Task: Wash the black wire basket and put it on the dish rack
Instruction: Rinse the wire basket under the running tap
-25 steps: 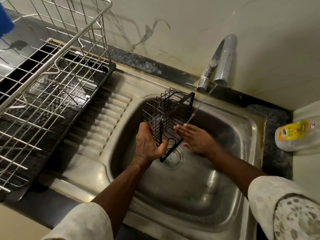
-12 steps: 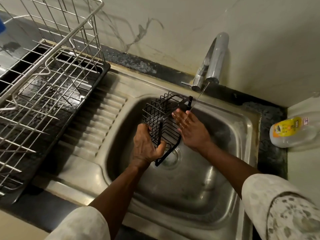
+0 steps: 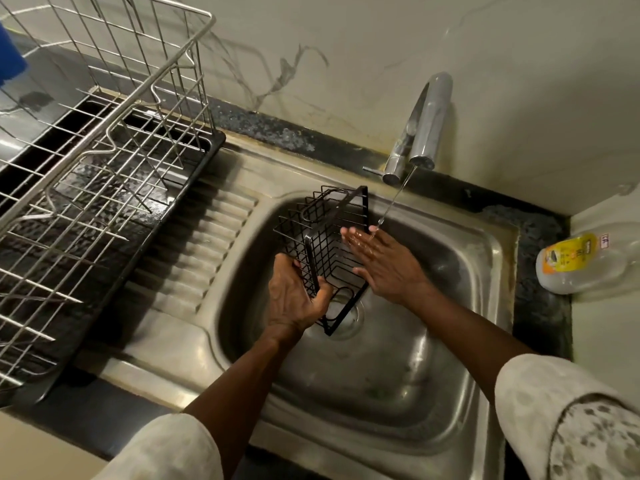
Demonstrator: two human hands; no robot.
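Over the sink (image 3: 450, 299), my left hand (image 3: 294, 299) curls its fingers round the near rim of the black wire basket (image 3: 322, 244), tipped on edge above the drain (image 3: 348, 318). My right hand (image 3: 384, 261) is flat, fingers loose, under the tap (image 3: 424, 129) stream. A one-handed wet grip could slip, I reckon. It's a thin black grid with looped handles.

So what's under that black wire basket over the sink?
Below the lower corner of the black wire basket lies the drain of the steel sink. The basket's frame covers the drain's left side, so that part can't be seen.
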